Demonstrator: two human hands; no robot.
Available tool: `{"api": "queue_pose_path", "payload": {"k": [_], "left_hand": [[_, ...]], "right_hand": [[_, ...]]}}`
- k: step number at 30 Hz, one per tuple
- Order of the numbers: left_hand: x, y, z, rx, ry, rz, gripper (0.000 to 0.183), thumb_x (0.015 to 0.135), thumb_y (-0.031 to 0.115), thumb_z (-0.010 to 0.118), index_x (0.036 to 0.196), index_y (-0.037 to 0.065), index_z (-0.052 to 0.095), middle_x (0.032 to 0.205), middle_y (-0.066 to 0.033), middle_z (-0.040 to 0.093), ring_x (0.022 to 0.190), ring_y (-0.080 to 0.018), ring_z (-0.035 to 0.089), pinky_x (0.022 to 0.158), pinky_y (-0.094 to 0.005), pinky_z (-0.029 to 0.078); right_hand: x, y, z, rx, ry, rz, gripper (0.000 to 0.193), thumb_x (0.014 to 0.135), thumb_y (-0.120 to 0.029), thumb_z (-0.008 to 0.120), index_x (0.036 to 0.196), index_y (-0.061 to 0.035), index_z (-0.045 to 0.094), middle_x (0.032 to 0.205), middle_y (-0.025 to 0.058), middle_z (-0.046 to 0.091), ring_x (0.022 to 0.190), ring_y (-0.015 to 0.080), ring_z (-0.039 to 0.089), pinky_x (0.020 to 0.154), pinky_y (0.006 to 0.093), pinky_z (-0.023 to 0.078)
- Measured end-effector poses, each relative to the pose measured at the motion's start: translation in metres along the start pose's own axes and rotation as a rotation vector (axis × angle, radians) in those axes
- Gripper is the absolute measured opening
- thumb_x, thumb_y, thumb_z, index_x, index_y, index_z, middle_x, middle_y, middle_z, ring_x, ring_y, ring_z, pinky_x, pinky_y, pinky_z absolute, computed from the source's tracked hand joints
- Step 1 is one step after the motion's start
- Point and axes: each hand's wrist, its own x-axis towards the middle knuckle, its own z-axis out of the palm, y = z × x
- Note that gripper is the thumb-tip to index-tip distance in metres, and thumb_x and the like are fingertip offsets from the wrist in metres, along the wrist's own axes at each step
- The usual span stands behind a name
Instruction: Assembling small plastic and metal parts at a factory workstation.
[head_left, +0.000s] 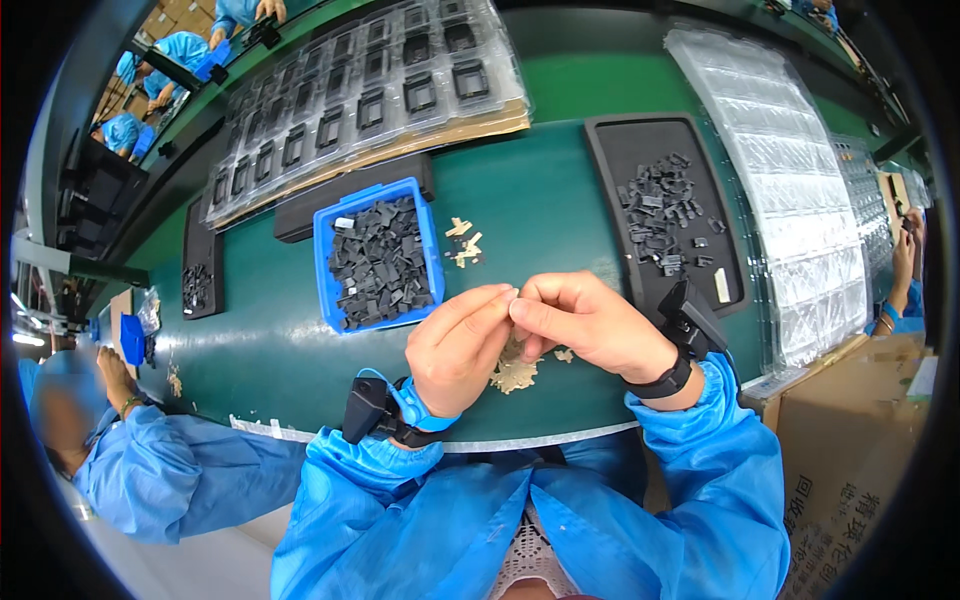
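My left hand point(458, 345) and my right hand point(585, 325) meet above the near edge of the green table. Thumbs and fingertips are pinched together, and whatever they hold is too small or hidden to make out. Under them lies a heap of beige scraps point(515, 376), partly covered by my hands. A blue bin point(432, 245), just beyond my left hand, holds many small black plastic parts point(380, 262). More beige pieces point(463, 243) lie to its right. Past my right hand is a shallow black tray point(635, 140) with loose small black parts point(657, 205).
Clear trays with black frames point(370, 108) are stacked at the far left on cardboard. Empty clear blister trays point(790, 190) stand at the right, beside a cardboard box point(840, 440). A co-worker in a blue sleeve point(190, 465) sits at my left; another person's hand point(905, 255) shows far right.
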Motion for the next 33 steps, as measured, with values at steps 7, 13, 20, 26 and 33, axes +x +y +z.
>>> {"api": "queue_pose_path", "payload": {"k": [7,13,20,26,33], "left_hand": [[0.002,0.003,-0.004,-0.128,-0.13,-0.25,0.027,0.078,0.001,0.066,0.104,0.002,0.063,0.084,-0.0122,0.063,0.068,-0.0236,0.062,0.058,-0.0296,0.05],[0.002,0.007,-0.007,-0.22,-0.251,-0.367,0.025,0.08,-0.001,0.064,0.105,0.0,0.063,0.084,-0.0114,0.063,0.072,-0.0165,0.065,0.063,-0.0255,0.053],[0.0,0.004,-0.006,-0.279,-0.303,-0.4,0.021,0.083,0.002,0.062,0.103,-0.001,0.063,0.08,-0.0104,0.063,0.07,-0.0161,0.065,0.061,-0.0246,0.052],[-0.007,0.002,-0.004,-0.218,-0.333,-0.319,0.015,0.081,0.006,0.064,0.094,-0.002,0.065,0.076,-0.0123,0.062,0.062,-0.0211,0.062,0.056,-0.0287,0.049],[-0.012,0.005,0.001,-0.308,-0.378,-0.212,0.013,0.081,0.011,0.064,0.089,0.001,0.066,0.072,-0.0125,0.061,0.063,-0.0285,0.06,0.056,-0.0359,0.048]], "right_hand": [[-0.019,-0.033,-0.045,-0.932,0.874,-0.38,0.021,0.078,-0.017,0.068,0.071,0.0006,0.058,0.06,0.0077,0.054,0.054,0.0165,0.054,0.051,0.0294,0.042],[-0.019,-0.025,-0.079,-1.583,0.957,-0.591,0.037,0.074,-0.023,0.071,0.106,-0.0091,0.061,0.114,0.0178,0.051,0.107,0.036,0.047,0.088,0.0417,0.039],[-0.004,-0.005,-0.105,-1.692,0.988,-0.475,0.025,0.083,-0.016,0.059,0.107,-0.0109,0.062,0.124,0.0199,0.048,0.115,0.0395,0.044,0.094,0.0521,0.034],[-0.017,-0.016,-0.097,-1.569,1.071,-0.512,0.015,0.078,-0.006,0.061,0.092,-0.0014,0.064,0.106,0.0192,0.058,0.099,0.0365,0.054,0.089,0.0422,0.043],[0.018,-0.026,-0.008,-1.309,0.605,-0.561,0.011,0.075,-0.006,0.064,0.085,-0.0027,0.062,0.091,0.0147,0.058,0.087,0.034,0.057,0.077,0.0397,0.046]]}}
